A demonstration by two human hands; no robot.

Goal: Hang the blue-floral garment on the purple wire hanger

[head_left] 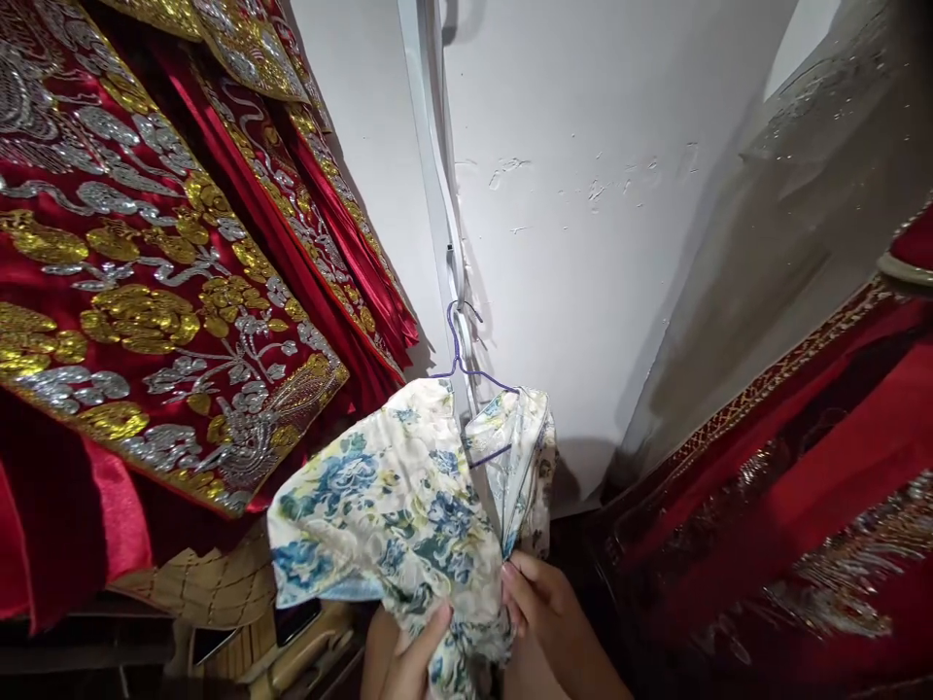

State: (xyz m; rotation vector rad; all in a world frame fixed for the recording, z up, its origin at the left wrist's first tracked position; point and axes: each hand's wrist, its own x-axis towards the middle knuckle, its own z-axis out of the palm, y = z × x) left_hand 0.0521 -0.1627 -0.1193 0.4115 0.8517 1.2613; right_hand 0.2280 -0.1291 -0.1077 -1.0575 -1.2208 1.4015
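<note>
While its shoulders are borne by a purple hanger, a floral garment is gripped by both hands

Where the two edges of the front opening come together, the cloth is pinched by the right hand, its thumb and fingertips closed with only fabric between them. Lower and to the left of that pinch, a gathered part of the garment is clasped by the left hand; its thumb is laid along the front, but its fingers are hidden by the cloth, so how tightly they are closed cannot be told. Between the hands, the fabric is bunched into folds. Directly above the grip, the neckline is left gaping, and the hanger's lower bar is seen through it. Farther above, the hanger's hook is placed by a white rod, which is set against a pale wall. To the left of the grip, a red embroidered robe is hung; well to its right, another red garment is seen, partly in shadow.
</note>
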